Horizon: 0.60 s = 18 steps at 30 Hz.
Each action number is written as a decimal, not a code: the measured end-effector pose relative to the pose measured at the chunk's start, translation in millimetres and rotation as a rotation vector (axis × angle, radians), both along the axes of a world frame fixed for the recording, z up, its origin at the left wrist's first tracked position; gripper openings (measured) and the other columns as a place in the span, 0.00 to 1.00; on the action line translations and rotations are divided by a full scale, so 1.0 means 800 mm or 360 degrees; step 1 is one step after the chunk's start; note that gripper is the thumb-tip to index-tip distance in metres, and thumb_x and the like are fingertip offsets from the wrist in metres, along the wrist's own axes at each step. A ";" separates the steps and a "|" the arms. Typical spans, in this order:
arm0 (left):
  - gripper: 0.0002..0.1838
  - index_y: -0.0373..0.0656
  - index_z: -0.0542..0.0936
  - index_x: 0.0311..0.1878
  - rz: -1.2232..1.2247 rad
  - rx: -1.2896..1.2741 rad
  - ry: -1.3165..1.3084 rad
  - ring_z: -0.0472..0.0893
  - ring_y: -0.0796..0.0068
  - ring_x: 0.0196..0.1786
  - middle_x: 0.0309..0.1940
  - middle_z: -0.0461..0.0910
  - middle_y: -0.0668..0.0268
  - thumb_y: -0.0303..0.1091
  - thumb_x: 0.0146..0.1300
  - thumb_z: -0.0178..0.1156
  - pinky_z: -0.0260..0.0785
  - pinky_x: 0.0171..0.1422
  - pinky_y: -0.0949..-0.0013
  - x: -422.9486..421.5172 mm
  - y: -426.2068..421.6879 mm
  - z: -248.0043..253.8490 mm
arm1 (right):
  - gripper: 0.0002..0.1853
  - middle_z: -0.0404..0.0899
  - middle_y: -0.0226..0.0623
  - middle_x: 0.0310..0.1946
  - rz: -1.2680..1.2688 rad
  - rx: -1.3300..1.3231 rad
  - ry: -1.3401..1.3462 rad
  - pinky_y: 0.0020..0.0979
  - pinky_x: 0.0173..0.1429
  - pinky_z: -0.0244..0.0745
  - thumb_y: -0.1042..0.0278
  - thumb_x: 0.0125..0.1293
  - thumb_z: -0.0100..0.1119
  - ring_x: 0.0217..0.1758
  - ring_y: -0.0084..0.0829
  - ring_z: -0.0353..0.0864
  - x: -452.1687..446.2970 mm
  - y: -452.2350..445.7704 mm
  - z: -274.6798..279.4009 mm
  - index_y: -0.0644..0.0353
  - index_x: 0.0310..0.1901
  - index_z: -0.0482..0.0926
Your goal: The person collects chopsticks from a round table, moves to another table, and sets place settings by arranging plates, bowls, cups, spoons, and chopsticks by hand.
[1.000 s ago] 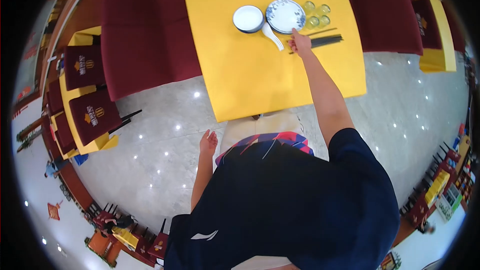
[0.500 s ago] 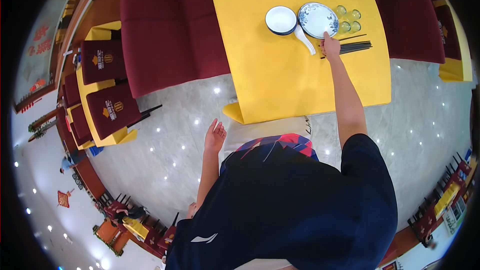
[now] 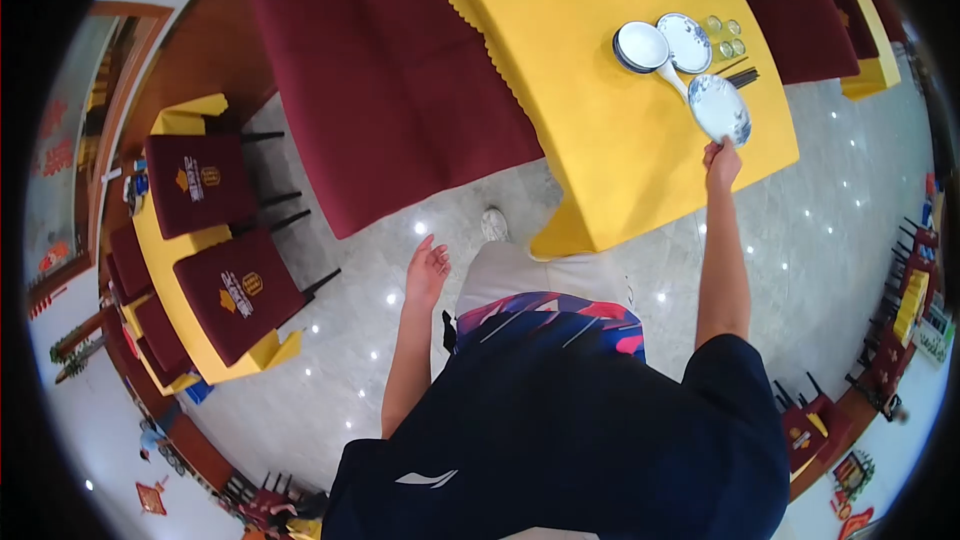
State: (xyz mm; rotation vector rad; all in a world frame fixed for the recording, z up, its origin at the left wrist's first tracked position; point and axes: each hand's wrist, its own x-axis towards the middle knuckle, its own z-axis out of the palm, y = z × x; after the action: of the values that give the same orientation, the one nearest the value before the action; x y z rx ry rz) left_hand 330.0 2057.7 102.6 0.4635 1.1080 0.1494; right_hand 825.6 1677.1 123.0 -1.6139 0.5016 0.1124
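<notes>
Moved off its matching plate (image 3: 685, 43): round, white, blue-patterned ceramic plate (image 3: 718, 108), over smooth yellow tablecloth (image 3: 590, 130) | right hand (image 3: 722, 162) pinches its rim, arm outstretched | left hand (image 3: 428, 270) loose, fingers parted

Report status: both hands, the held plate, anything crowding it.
Right hand: gripping plate by its rim. Left hand: open, empty. Spoon and chopsticks close by the plate; contact unclear.
</notes>
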 end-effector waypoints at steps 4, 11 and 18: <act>0.20 0.49 0.68 0.64 -0.0127 0.0158 0.0047 0.77 0.76 0.40 0.40 0.78 0.65 0.38 0.71 0.49 0.70 0.47 0.69 -0.002 0.069 -0.006 | 0.21 0.71 0.36 0.14 -0.0183 0.0244 0.0168 0.27 0.15 0.52 0.59 0.70 0.49 0.11 0.24 0.63 -0.115 0.018 -0.023 0.61 0.20 0.72; 0.15 0.50 0.73 0.58 -0.0734 0.0362 0.0270 0.78 0.79 0.31 0.34 0.81 0.66 0.40 0.70 0.51 0.71 0.36 0.73 0.143 0.057 -0.028 | 0.19 0.70 0.34 0.14 -0.0025 0.0361 0.0543 0.24 0.15 0.51 0.59 0.71 0.50 0.11 0.22 0.61 -0.234 0.113 -0.032 0.60 0.23 0.71; 0.25 0.38 0.81 0.43 -0.2262 0.1317 0.0144 0.84 0.75 0.36 0.31 0.84 0.57 0.53 0.72 0.45 0.74 0.39 0.71 0.338 0.001 0.024 | 0.23 0.72 0.35 0.13 0.0355 0.0465 0.0665 0.23 0.15 0.55 0.53 0.71 0.53 0.10 0.21 0.65 -0.237 0.201 -0.041 0.62 0.21 0.74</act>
State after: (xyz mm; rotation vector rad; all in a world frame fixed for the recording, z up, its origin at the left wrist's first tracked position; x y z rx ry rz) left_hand 600.8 2058.7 121.9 1.8936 0.5392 -0.6997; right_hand 636.0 1837.8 90.0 -1.3541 0.5912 0.6709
